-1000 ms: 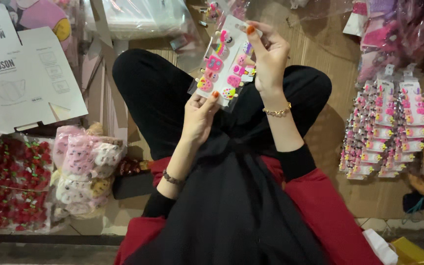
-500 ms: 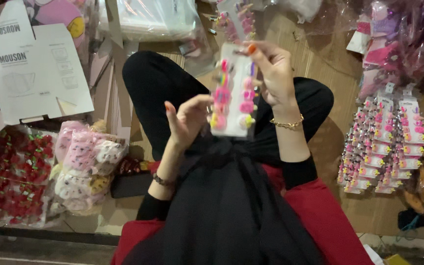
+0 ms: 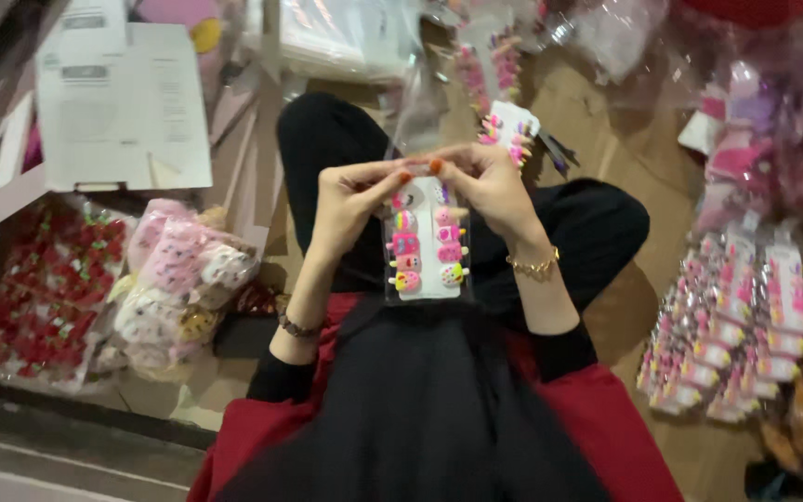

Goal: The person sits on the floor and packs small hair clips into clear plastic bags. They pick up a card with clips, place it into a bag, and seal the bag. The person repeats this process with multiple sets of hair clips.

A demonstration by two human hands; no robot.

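Both hands, left hand (image 3: pixel 350 200) and right hand (image 3: pixel 485 186), pinching top edge of upright hair-clip card (image 3: pixel 425 246), long axis hanging down toward lap

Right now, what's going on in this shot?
A seated person holds a white card of small colourful hair clips in a clear plastic sleeve over their lap. The left hand and right hand both pinch its top edge, fingertips nearly meeting. Another clip card lies just beyond the right hand. A stack of similar packed clip cards sits on the floor to the right, and a bag of pink plush items to the left.
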